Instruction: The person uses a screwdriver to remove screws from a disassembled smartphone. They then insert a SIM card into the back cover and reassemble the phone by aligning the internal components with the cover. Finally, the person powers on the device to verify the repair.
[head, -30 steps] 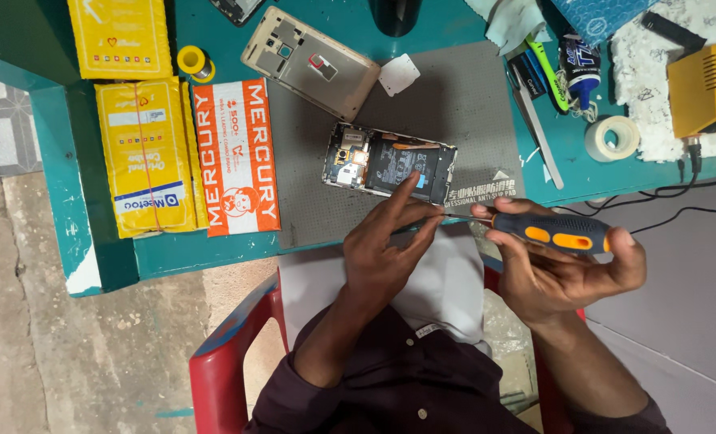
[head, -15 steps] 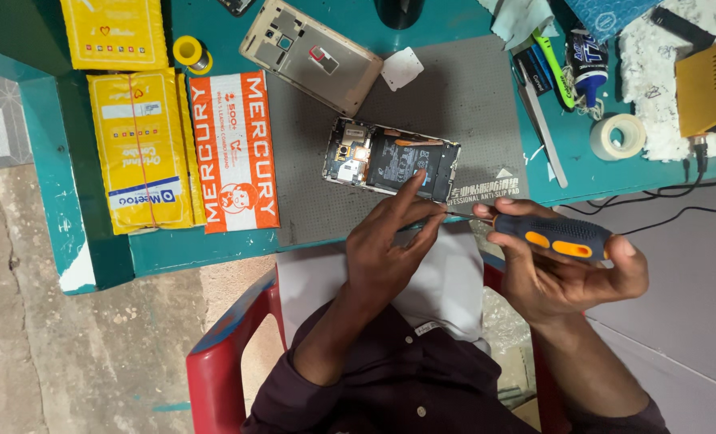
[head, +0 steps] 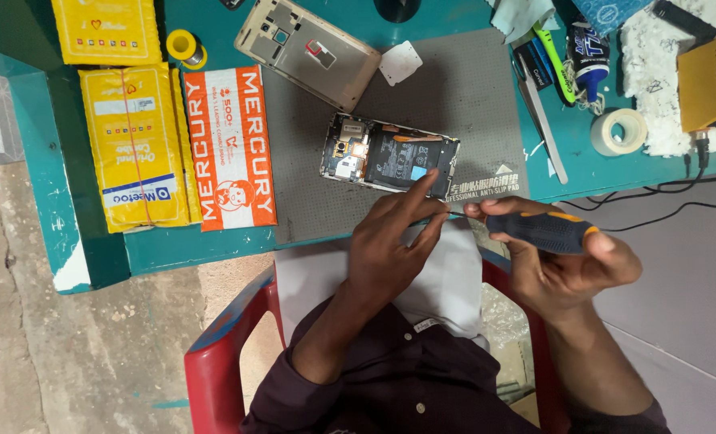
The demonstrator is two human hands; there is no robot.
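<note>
A: Barely moved since the earlier frame. Left hand [head: 390, 249] keeps its fingertip on the phone [head: 390, 155], same near edge; right hand [head: 567, 265] has slid the screwdriver [head: 539, 231] a touch closer to that corner.

B: Phone location?

A: Opened, back off, lying flat on the grey mat [head: 470, 104] on the desk [head: 583, 173]. Its back cover [head: 310, 50] sits just beyond the phone, up-left, partly off the mat.

B: Grips?

A: Left: index finger stretched out, pressing the phone's near edge, other fingers loosely curled, holding nothing. Right: closed firmly around the screwdriver handle, thumb on top; thin tip points toward the phone's near right corner, close to the left fingertips. Can't tell if the tip touches anything, too small.

B: How to do this step well?

A: My read: keep the left finger pinning the phone so it doesn't skate on the mat. Bring the tip in low, seat it square before turning, light pressure. The battery sits right beside that corner, so a slip could gouge it. Keep the left fingertip out of the tip's line.

B: Other stuff?

A: Left of the phone: orange packet [head: 231, 145], yellow packets [head: 131, 145]. Right of the phone: tape roll [head: 619, 131], yellow box [head: 710, 80]. Red chair [head: 221, 354] below, nearer the person.
</note>
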